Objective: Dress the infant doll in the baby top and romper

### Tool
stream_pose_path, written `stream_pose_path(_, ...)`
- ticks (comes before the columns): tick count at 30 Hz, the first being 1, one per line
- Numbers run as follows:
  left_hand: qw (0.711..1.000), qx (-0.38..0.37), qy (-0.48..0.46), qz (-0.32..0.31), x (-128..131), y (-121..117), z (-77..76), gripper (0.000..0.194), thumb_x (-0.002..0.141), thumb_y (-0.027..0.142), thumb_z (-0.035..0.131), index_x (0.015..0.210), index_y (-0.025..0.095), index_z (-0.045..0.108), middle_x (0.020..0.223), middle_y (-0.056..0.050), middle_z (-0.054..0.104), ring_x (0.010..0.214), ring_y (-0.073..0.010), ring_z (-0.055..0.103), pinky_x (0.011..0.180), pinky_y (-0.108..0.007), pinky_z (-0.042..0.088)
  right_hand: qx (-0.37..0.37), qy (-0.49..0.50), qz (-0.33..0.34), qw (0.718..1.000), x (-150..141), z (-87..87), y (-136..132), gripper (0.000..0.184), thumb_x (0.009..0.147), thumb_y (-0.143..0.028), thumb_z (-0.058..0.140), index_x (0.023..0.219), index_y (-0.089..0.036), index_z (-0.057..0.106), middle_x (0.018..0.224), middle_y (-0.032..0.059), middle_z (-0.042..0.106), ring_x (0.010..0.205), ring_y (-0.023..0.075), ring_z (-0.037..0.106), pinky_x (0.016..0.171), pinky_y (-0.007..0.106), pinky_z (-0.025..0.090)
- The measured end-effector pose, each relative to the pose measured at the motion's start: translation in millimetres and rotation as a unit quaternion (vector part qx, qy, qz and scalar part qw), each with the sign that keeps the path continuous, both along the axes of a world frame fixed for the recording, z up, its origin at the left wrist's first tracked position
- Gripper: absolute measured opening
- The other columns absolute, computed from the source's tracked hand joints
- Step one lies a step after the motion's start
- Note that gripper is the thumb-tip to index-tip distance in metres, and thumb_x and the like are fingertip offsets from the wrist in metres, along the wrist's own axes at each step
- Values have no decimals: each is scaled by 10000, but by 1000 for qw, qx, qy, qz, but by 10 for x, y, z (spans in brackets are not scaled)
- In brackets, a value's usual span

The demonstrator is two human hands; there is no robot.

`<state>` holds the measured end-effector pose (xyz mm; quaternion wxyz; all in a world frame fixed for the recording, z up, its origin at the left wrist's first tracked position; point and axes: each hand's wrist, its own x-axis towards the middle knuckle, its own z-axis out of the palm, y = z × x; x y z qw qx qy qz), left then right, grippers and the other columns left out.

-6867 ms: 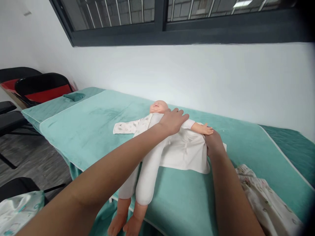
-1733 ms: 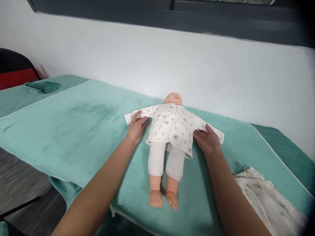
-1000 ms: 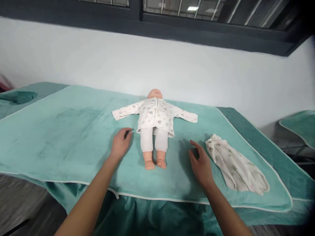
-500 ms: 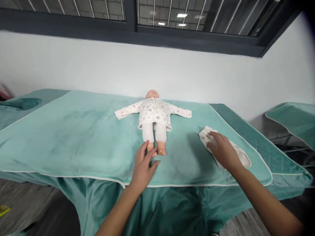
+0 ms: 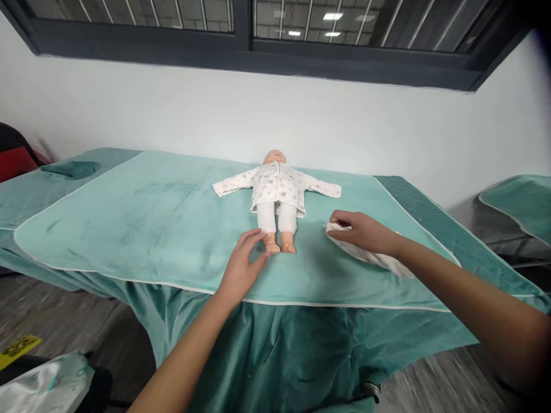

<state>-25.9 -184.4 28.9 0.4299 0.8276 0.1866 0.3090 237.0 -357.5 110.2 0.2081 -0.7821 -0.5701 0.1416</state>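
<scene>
A baby doll [image 5: 278, 195] lies on its back on a teal towel [image 5: 163, 218], wearing a white printed top and white leggings, arms spread. My left hand [image 5: 241, 268] rests open on the towel, fingertips just beside the doll's feet. My right hand [image 5: 364, 232] is closed on the near end of a white printed garment [image 5: 387, 261] that lies on the towel to the doll's right.
The towel covers a long teal-draped table [image 5: 301, 350] against a white wall below a dark window. A folded teal cloth [image 5: 71, 168] lies far left, near a red-and-black chair [image 5: 12, 158]. Another teal-covered table [image 5: 520, 201] stands at right. A printed cloth [image 5: 43, 387] sits bottom left.
Both hands left the doll's sleeves and drew back. My left hand went to the doll's feet. My right hand reached the garment at right and closed on it.
</scene>
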Motion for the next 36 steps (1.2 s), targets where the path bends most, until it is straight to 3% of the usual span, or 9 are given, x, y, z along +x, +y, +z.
stream_pose_path(4, 990, -89, -39, -102, 31, -260, 536, 479, 858, 335, 687, 1315, 274, 560, 1380, -53, 564, 1255, -221, 546, 1071, -351, 435, 133, 171, 117, 969, -750, 479, 211, 202, 884, -408, 635, 853, -214, 587, 817, -14, 528, 747, 139, 494, 685, 267, 395)
stream_pose_path(9, 974, -204, -83, -57, -130, -253, 969, 290, 795, 382, 753, 996, 192, 667, 889, -1, 689, 811, -164, 637, 718, -255, 506, 213, 207, 202, 933, -1137, 837, 501, 233, 850, -397, 704, 831, -185, 611, 807, -8, 557, 715, 115, 498, 629, 247, 375)
stream_pose_path(15, 937, -265, -228, -19, -502, 7, 1269, 307, 783, 347, 764, 702, 178, 521, 600, 45, 503, 526, -74, 464, 490, -184, 372, 142, 202, 199, 948, -1063, 909, 645, 434, 787, -506, 752, 643, -183, 501, 626, -41, 451, 580, 88, 441, 515, 226, 288)
stream_pose_path(19, 928, -301, -211, -63, -659, 20, 1459, 338, 797, 439, 740, 713, 185, 533, 560, 55, 447, 444, -56, 401, 413, -173, 298, 162, 303, 184, 921, -1111, 882, 654, 417, 804, -562, 716, 693, -207, 527, 627, -25, 502, 597, 128, 538, 509, 228, 348)
stream_pose_path(24, 939, -277, -162, -122, -656, 3, 1531, 229, 811, 367, 735, 788, 190, 593, 630, 45, 559, 462, -63, 482, 420, -166, 344, 151, 380, 183, 894, -1201, 878, 683, 345, 776, -525, 761, 822, -220, 607, 718, -8, 600, 635, 158, 607, 537, 257, 428)
stream_pose_path(28, 947, -255, -174, -87, -569, 38, 1480, 193, 844, 340, 703, 813, 189, 588, 660, 44, 585, 496, -68, 516, 470, -170, 409, 70, 320, 243, 913, -1243, 789, 733, 310, 745, -453, 798, 854, -208, 643, 740, -21, 625, 669, 147, 597, 584, 255, 447)
stream_pose_path(31, 949, -267, -154, -58, -549, 103, 1393, 234, 837, 383, 700, 804, 182, 585, 621, 42, 555, 464, -70, 485, 455, -180, 402, 41, 305, 268, 913, -1237, 676, 775, 273, 812, -463, 727, 857, -204, 653, 708, -26, 625, 642, 136, 579, 567, 246, 434)
stream_pose_path(33, 955, -274, -99, -60, -564, 154, 1328, 250, 811, 407, 718, 841, 181, 613, 638, 32, 574, 471, -81, 495, 446, -187, 391, 62, 360, 233, 901, -1206, 593, 807, 296, 877, -509, 640, 895, -213, 633, 660, -25, 622, 526, 131, 553, 506, 260, 421)
stream_pose_path(36, 954, -261, 67, -131, -580, 200, 1248, 294, 726, 375, 791, 911, 179, 674, 703, 8, 635, 528, -114, 544, 462, -201, 395, 128, 459, 170, 862, -1147, 463, 858, 328, 871, -550, 634, 925, -228, 603, 681, -8, 644, 446, 135, 528, 454, 280, 413)
